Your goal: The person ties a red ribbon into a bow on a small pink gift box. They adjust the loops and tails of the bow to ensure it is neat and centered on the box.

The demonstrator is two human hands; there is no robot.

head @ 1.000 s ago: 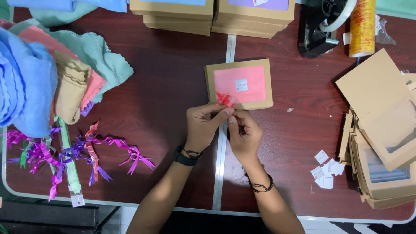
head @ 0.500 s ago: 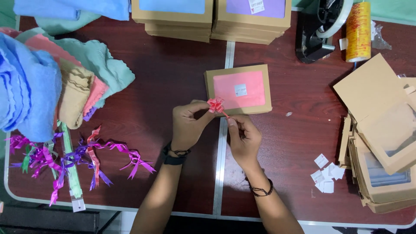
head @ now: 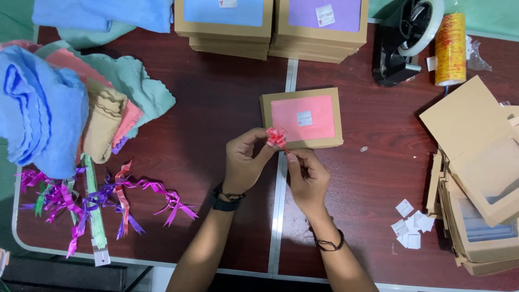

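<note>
Since a second ago both hands have drawn slightly back from the box [head: 301,118], bow raised. Left hand [head: 242,165] pinches the red bow [head: 276,136] at its one o'clock; right hand [head: 307,176] is closed on the bow's trailing ribbon just below. Box lies at twelve o'clock, long axis left-right.

This looked like a small gift-packing workshop. The dark reddish-brown tabletop [head: 216,108] carried stacks of flat brown cardboard window boxes [head: 270,27], more unfolded cardboard boxes [head: 476,162] piled at one edge, a heap of folded pastel cloths [head: 65,108], loose purple and pink ribbon bows [head: 97,200], a black tape dispenser [head: 400,48] and small white paper squares [head: 412,227] (peeled backing scraps, apparently).
</note>
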